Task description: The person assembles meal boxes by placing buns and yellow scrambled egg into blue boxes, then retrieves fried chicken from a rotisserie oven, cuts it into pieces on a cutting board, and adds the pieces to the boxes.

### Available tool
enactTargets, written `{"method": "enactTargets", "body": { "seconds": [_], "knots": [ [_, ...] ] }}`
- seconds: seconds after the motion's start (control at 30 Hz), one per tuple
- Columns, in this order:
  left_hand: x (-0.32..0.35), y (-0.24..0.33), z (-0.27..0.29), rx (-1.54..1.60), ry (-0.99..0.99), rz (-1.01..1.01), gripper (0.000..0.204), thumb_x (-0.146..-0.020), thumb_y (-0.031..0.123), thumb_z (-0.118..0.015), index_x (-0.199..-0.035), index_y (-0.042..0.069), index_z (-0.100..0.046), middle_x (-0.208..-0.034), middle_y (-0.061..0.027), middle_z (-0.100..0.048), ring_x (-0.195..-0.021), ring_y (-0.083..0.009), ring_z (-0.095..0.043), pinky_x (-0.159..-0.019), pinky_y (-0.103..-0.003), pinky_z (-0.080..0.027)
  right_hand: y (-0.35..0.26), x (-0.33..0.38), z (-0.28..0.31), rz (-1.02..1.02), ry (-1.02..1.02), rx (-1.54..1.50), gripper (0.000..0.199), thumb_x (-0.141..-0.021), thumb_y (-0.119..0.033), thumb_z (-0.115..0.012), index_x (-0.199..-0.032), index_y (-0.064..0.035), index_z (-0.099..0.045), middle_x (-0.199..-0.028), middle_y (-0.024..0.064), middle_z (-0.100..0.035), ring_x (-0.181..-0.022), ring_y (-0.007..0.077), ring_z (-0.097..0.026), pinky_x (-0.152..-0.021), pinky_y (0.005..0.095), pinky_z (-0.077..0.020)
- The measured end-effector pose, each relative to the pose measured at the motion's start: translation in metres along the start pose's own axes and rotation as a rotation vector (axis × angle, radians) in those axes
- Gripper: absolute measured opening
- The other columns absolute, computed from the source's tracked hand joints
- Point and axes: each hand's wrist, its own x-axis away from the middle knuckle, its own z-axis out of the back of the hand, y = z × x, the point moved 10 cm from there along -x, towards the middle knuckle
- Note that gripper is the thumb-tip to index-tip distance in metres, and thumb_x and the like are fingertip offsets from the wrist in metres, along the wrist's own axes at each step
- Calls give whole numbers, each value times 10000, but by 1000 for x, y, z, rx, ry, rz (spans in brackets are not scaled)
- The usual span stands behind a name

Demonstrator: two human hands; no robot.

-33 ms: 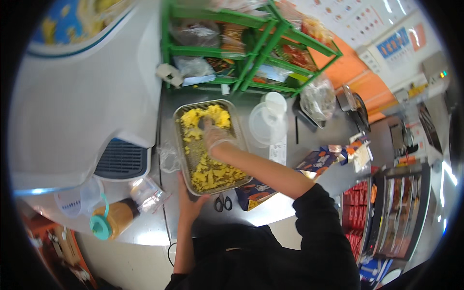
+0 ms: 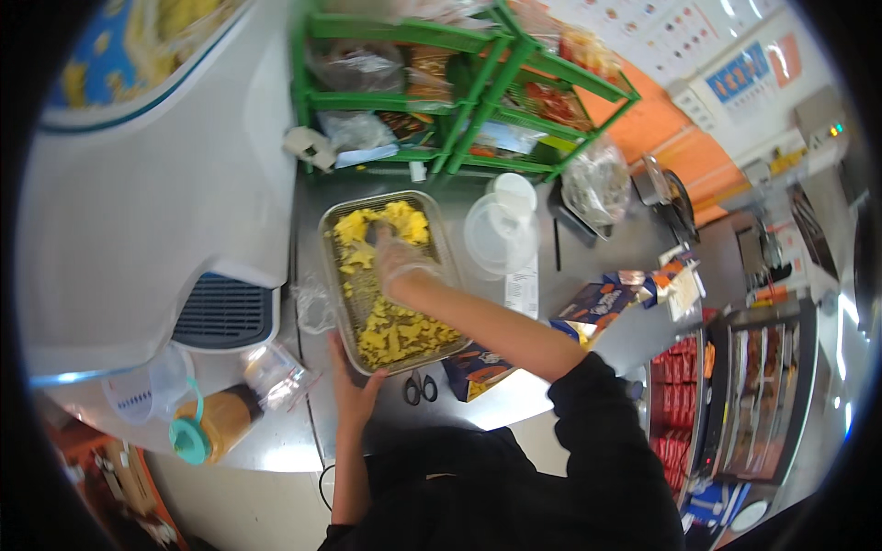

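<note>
Tray (image 2: 450, 266) of yellow food: gloved right hand (image 2: 397, 262) spread open inside, bare left hand (image 2: 354, 390) gripping its near edge; it could slide off the desk (image 2: 606, 257).

— Where did the tray (image 2: 447, 246) sit?
— On the bench (image 2: 588, 266), in front of the shelf rack (image 2: 478, 101), with the food pieces (image 2: 400, 335) in it.
— And around it?
— Round containers (image 2: 501, 234) lay to its right, scissors (image 2: 421, 388) at its near edge, and a jar (image 2: 216, 422) well off to the left.
</note>
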Motion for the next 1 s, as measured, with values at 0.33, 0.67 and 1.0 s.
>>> {"method": "enactTargets", "body": {
  "seconds": [0.33,0.67,1.0],
  "knots": [
    [-14,5,-10,-163,-108,-149,1170,-549,165,-870,-1474,-9,-176,-1465,-174,-336,-1328,-292,-357,-1095,-371,-276,-27,57,-32,-111,-233,-111,892,-828,-153,-620,-1501,-88,-39,-1321,179,-517,-1079,301,-603,-882,464,-504],
    [-15,6,-8,-172,-122,-147,1148,-575,185,-877,-1467,-20,-185,-1452,-181,-344,-1327,-299,-359,-1092,-371,-277,-9,93,-43,-257,-373,-290,907,-806,-185,-688,-1505,-167,-112,-1335,84,-532,-1167,285,-567,-904,533,-482],
    [-16,-11,-6,-127,-52,-194,1118,-559,188,-882,-1454,-11,-240,-1436,-184,-362,-1314,-307,-380,-1090,-384,-293,-35,122,-73,323,-546,261,378,-729,-60,-743,-1097,-25,-658,-1108,158,-658,-956,288,-662,-751,408,-557]
  ]
}}
